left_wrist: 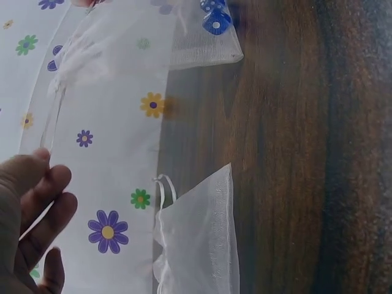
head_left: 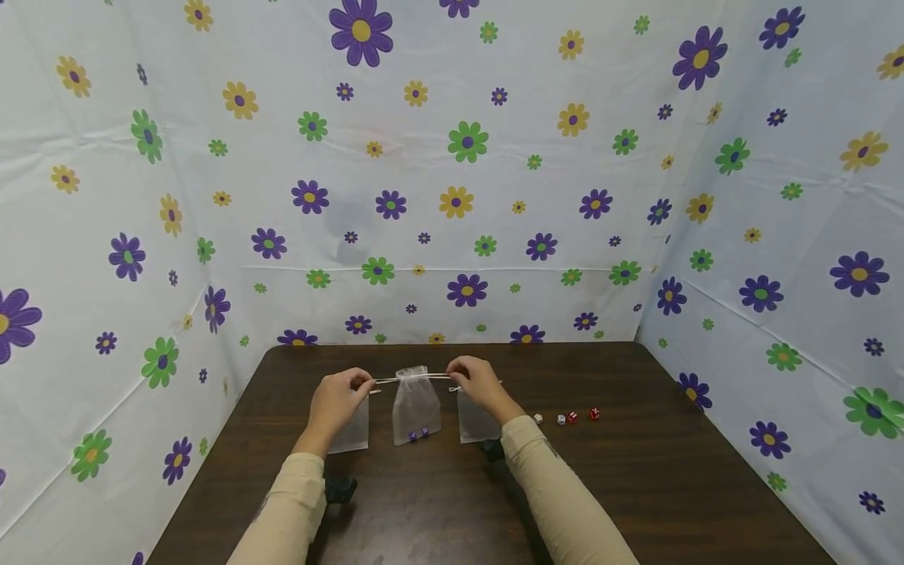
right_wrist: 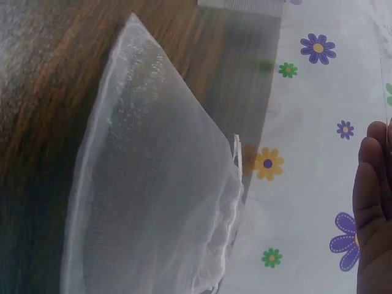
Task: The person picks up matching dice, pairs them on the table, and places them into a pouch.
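A sheer white drawstring pouch (head_left: 415,404) hangs between the hands with its neck gathered. Two blue dice (head_left: 419,433) show at its bottom; the left wrist view shows blue dice (left_wrist: 215,18) through the mesh. My left hand (head_left: 337,402) pinches the drawstring on the left side between thumb and forefinger. On the other side my right hand (head_left: 480,386) pinches the opposite end of the cord, and the strings run taut between them. In the right wrist view only the right hand's edge (right_wrist: 373,202) shows.
Another sheer pouch (head_left: 353,428) lies flat under the left hand, and a third pouch (head_left: 475,417) lies by the right wrist. Farther right sit white dice (head_left: 561,420) and red dice (head_left: 595,413) on the dark wooden table (head_left: 424,510). Flower-patterned cloth (head_left: 438,235) walls the table's back and sides.
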The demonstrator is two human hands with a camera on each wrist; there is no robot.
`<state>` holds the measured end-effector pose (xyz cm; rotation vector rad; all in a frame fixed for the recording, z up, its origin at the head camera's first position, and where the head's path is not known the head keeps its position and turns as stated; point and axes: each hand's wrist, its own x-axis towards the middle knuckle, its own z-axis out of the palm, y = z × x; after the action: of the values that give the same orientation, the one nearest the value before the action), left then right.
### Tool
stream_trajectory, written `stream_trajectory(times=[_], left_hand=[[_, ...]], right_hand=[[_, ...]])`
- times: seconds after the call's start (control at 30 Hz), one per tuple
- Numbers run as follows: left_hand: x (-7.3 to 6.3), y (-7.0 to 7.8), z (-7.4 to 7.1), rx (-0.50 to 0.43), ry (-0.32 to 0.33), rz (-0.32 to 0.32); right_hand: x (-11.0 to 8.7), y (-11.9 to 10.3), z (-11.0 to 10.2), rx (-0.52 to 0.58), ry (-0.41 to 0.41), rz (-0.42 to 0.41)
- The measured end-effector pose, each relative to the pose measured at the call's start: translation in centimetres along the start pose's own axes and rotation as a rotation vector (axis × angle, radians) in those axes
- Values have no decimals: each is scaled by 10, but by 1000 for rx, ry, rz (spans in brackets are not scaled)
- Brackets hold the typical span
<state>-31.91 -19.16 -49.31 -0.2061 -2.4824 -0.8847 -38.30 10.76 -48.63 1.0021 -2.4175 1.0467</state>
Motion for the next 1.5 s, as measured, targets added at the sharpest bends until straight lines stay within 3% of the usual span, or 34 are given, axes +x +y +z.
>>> stream_trajectory(times=[0.13,0.47,1.07,1.3,1.5], left_hand=[[3,-3,4,41,11,-15],[7,-6,16,128,-73,-53],[6,-5,18,178,-159,-97],[6,1,19,204,-156,-35],[8,24,26,181,-168,1]], right_hand=[[1,2,3,-19,-21,5],[3,6,13,-118,-129,160],[0,2,13,-95,-217,206],[-2,3,10,-137,-184,223],[-9,7,1,-145,-105,324]])
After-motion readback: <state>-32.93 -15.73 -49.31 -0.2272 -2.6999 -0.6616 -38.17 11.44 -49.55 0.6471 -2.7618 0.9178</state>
